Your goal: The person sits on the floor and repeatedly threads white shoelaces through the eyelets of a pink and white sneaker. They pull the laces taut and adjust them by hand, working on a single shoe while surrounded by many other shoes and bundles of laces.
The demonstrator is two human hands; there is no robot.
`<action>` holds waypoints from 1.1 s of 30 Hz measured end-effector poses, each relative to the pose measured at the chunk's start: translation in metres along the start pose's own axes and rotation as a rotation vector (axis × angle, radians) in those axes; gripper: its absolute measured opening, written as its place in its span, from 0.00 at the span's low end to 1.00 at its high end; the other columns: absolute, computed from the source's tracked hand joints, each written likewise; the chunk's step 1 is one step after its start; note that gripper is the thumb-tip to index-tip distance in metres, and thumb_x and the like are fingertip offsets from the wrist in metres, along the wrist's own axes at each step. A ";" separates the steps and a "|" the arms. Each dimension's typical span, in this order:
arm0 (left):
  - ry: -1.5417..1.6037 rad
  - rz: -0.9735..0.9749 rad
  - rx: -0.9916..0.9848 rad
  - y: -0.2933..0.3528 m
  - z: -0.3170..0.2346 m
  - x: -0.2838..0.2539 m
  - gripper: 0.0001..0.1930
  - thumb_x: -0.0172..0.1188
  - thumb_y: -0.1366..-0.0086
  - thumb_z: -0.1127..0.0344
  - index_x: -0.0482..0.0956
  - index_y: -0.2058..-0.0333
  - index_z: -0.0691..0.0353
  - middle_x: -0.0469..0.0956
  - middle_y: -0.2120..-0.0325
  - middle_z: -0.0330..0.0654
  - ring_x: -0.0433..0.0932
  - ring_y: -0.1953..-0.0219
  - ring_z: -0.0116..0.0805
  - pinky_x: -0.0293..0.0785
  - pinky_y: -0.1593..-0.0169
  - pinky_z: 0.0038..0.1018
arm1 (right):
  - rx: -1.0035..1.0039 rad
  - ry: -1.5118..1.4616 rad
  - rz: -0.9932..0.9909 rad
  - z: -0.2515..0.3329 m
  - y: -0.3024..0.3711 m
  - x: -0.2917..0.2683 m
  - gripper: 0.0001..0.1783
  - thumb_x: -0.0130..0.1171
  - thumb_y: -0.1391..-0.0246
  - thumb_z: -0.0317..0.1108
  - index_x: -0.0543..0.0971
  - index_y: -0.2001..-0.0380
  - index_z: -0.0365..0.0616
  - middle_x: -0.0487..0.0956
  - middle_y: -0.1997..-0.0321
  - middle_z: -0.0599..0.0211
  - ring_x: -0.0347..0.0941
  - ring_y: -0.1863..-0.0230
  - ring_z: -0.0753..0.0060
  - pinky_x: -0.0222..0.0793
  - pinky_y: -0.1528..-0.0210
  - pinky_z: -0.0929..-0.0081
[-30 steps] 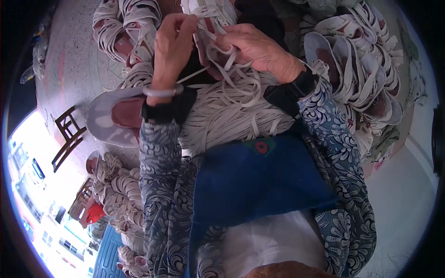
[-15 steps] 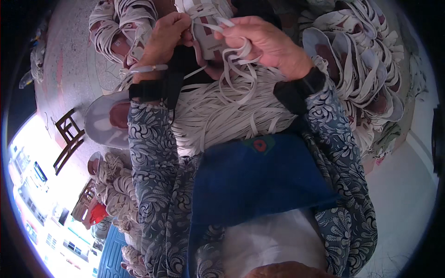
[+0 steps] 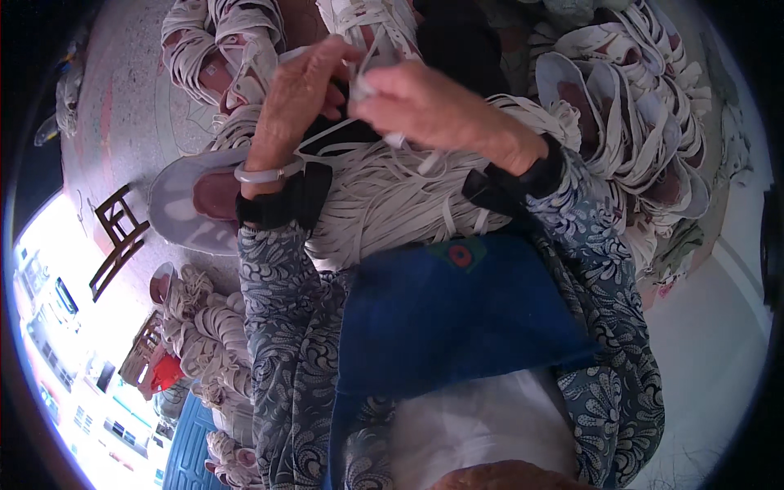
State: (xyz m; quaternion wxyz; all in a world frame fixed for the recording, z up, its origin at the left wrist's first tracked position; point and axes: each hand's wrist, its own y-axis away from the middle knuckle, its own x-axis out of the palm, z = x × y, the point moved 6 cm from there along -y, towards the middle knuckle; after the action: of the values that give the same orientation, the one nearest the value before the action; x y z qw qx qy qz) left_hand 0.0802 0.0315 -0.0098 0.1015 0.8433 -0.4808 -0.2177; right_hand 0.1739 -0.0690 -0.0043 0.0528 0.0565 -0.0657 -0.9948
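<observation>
A pale shoe (image 3: 377, 24) with reddish parts stands at the top middle, beyond my hands. My left hand (image 3: 298, 102) is bent by its left side, its fingertips smeared by motion, so its grip is unclear. My right hand (image 3: 429, 106) faces it, fingers closed on a white shoelace (image 3: 372, 57) that runs up to the shoe. Motion blurs these fingertips too. Below both hands a thick bundle of loose whitish laces (image 3: 392, 200) lies across my lap.
At left lies a pale shoe part with a reddish lining (image 3: 175, 200). Heaps of laced shoes stand at upper left (image 3: 200, 61), right (image 3: 653, 106) and lower left (image 3: 216, 327). A dark wooden stool (image 3: 121, 224) stands on the floor, with a blue slatted thing (image 3: 192, 449) below.
My right hand has moved left and down, close to my left hand. My left hand has turned and its fingers have loosened. The lace loops that hung under my right hand are mostly hidden now.
</observation>
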 end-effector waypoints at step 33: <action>1.234 -0.354 0.379 0.180 0.045 -0.153 0.07 0.54 0.38 0.69 0.74 0.67 0.70 0.73 0.55 0.56 0.65 0.42 0.55 0.54 0.35 0.52 | 0.430 -0.824 -0.372 -0.125 0.038 -0.141 0.11 0.60 0.43 0.38 0.73 0.70 0.43 0.59 0.86 0.80 0.55 0.86 0.86 0.51 0.85 0.82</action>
State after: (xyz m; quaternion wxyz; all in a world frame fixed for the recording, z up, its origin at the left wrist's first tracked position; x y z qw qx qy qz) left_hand -0.1469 0.0709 0.0600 0.1707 0.8826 -0.2191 0.3793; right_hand 0.3320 -0.1064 -0.1073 -0.1688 -0.3206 -0.2732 -0.8911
